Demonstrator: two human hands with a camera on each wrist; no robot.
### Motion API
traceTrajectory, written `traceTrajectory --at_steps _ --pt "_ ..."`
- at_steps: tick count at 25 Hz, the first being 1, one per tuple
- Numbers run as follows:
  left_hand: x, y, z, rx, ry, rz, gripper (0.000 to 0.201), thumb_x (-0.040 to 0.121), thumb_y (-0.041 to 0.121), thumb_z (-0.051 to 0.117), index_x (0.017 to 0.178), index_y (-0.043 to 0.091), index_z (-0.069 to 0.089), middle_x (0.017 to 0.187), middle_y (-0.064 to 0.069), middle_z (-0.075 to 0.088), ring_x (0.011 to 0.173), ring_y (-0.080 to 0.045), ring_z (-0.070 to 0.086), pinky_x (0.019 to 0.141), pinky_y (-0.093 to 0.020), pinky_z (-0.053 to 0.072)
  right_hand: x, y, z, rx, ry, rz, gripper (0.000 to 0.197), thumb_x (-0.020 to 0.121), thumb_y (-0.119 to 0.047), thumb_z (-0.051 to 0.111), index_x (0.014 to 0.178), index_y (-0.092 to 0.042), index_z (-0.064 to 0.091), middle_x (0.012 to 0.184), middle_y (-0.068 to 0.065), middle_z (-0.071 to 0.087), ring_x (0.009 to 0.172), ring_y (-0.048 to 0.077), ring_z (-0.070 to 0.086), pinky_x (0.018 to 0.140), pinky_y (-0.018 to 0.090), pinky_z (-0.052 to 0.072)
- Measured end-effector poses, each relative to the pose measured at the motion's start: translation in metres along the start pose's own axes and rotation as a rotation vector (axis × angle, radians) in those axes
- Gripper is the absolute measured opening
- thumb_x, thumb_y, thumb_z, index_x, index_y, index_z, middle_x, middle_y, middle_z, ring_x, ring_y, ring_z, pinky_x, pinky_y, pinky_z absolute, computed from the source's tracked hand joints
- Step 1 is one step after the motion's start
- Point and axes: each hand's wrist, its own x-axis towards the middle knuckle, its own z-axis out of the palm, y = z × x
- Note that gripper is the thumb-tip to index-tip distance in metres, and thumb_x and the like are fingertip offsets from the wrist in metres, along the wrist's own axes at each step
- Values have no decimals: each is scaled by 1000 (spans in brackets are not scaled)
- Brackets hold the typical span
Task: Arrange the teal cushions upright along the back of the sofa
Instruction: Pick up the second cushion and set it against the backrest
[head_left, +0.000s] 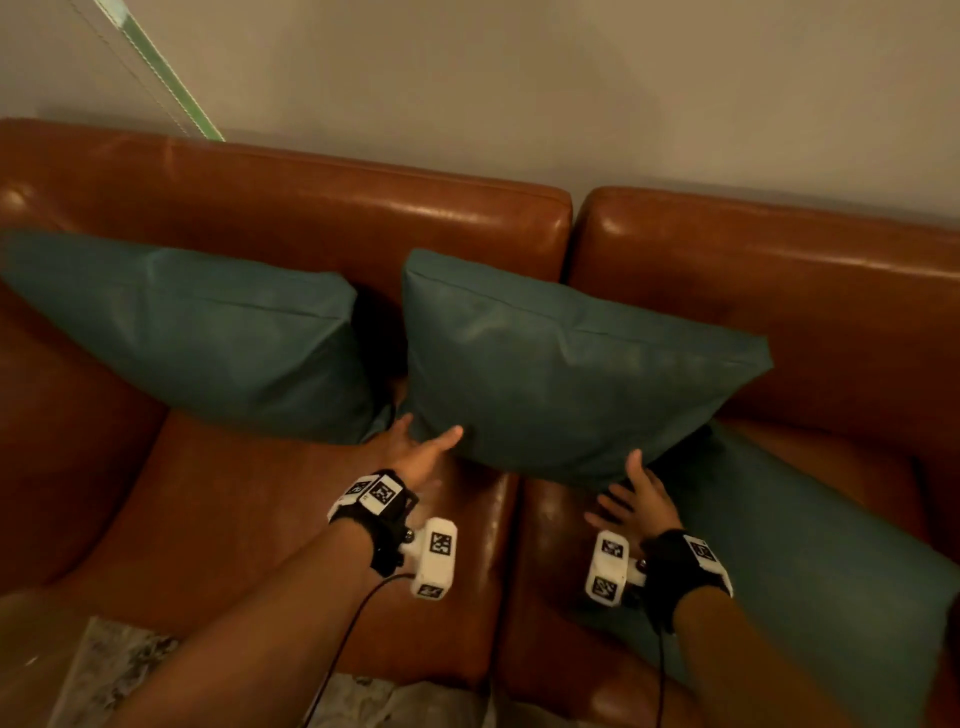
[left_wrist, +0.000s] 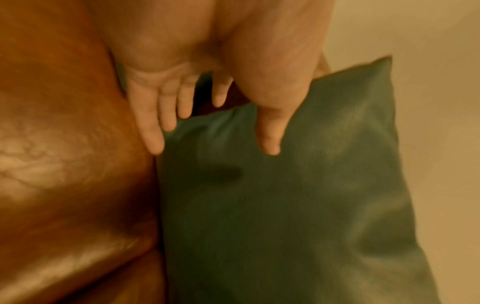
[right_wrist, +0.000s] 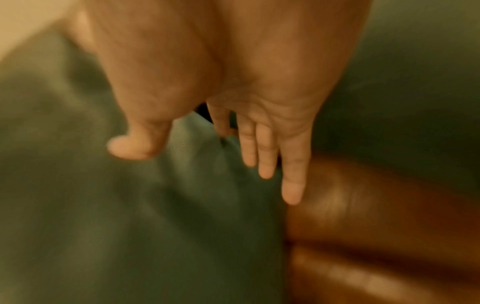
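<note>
On the brown leather sofa (head_left: 311, 208), two teal cushions stand upright against the backrest: the left cushion (head_left: 182, 338) and the middle cushion (head_left: 561, 374). A third teal cushion (head_left: 805, 571) lies flat on the right seat. My left hand (head_left: 426, 441) touches the middle cushion's lower left corner with straight fingers. In the left wrist view the left hand (left_wrist: 213, 144) has its thumb on the cushion (left_wrist: 285, 205) face, with the fingers beside its edge. My right hand (head_left: 623, 488) is spread at the lower right corner. The right wrist view shows the right hand (right_wrist: 197, 160) open around that cushion (right_wrist: 130, 226).
A plain wall (head_left: 571, 78) runs behind the sofa, with a green-edged strip (head_left: 156, 67) at the upper left. The sofa arm (head_left: 52, 441) bounds the left side. A pale patterned rug (head_left: 119, 670) lies in front of the sofa. Bare seat leather (head_left: 260, 519) shows below the left cushion.
</note>
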Motion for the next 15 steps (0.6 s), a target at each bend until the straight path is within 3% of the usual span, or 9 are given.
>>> traceTrajectory --at_steps 2,3,6,9,10,12,15 --pt "23 8 13 -154 -114 -87 87 73 35 78 141 41 23 134 2 48 120 -36 54 68 -42 56 11 -5 20 181 14 2 126 41 -71 78 147 -37 21 149 19 33 106 42 54 74 60 55" --pt "37 10 17 -220 -121 -95 90 71 37 80 140 44 23 135 3 45 120 -37 52 68 -46 57 18 -8 29 238 19 -26 129 36 -70 79 147 -38 21 151 18 32 104 44 55 74 61 54" --pt "64 7 12 -308 -112 -89 99 59 47 84 140 47 27 145 2 44 121 -37 53 67 -50 58 28 -14 55 285 -3 -61 117 48 -58 77 146 -40 16 154 15 28 123 49 46 80 66 51" --pt "65 3 5 -282 -174 -175 79 69 59 71 137 32 39 134 1 54 118 -34 55 78 -55 55 28 -12 69 271 -27 -81 102 66 -52 71 147 -39 10 155 12 25 132 46 38 81 64 50" --pt "65 4 5 -285 -197 -190 79 67 61 71 134 29 43 132 0 57 116 -33 56 81 -58 54 30 -16 69 305 -32 -92 103 65 -53 71 147 -39 11 156 12 26 132 46 38 78 64 52" --pt "78 7 13 -309 -209 -194 107 43 63 85 136 31 44 137 -3 58 115 -34 59 75 -59 54 41 -23 64 360 -46 -94 122 46 -56 80 147 -42 13 156 10 26 132 47 38 69 68 52" --pt "99 0 20 -372 -180 -157 122 31 61 89 140 37 40 137 -4 57 115 -35 59 69 -56 55 47 -30 60 346 -33 -89 138 31 -58 88 147 -44 13 157 8 24 134 48 35 72 71 50"
